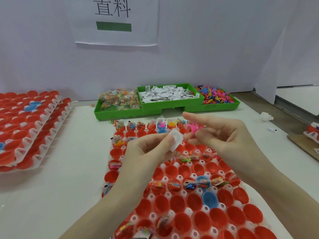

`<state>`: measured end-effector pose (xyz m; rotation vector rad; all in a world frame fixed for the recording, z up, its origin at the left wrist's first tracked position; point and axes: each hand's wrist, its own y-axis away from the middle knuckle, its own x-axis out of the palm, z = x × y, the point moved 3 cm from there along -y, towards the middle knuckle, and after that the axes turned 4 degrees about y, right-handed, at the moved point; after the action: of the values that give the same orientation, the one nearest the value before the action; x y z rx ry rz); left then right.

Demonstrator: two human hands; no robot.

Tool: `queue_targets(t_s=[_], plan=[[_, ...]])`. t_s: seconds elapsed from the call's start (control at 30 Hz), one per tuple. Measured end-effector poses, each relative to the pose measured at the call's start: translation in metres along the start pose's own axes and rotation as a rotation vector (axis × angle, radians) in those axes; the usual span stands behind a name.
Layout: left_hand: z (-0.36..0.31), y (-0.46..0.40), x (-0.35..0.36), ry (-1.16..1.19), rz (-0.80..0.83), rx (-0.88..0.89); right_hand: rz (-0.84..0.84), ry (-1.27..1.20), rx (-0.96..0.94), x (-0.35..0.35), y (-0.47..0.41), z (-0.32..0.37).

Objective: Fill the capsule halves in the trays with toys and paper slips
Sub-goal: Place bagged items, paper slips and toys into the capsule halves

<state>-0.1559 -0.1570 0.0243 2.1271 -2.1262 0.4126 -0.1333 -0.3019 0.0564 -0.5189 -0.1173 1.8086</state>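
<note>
Above the white tray of red plastic capsule halves (181,171), the left hand (148,149) pinches a small white paper slip (175,139) and the right hand (222,133), forefinger extended, pinches a pink rubbery toy (194,128) (best dropped together into one unfilled cup).

A white paper sign (116,21) with printed characters and a green bar hangs on the wall (215,49).
</note>
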Motion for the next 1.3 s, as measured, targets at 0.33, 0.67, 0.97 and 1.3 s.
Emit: queue_targets(t_s=[0.33,0.67,0.97,1.3], plan=[[-0.003,0.004,0.001,-0.036,0.004,0.054,0.018,-0.289,0.175,-0.002,0.003,0.003],[-0.005,0.007,-0.001,-0.010,0.004,0.024,0.033,0.097,-0.015,-0.002,0.006,0.012],[-0.006,0.011,-0.004,0.031,0.265,-0.196,0.135,0.269,0.005,0.001,0.000,0.018],[0.016,0.028,-0.005,-0.200,0.249,-0.203,0.225,0.295,0.126,0.011,0.025,-0.002]])
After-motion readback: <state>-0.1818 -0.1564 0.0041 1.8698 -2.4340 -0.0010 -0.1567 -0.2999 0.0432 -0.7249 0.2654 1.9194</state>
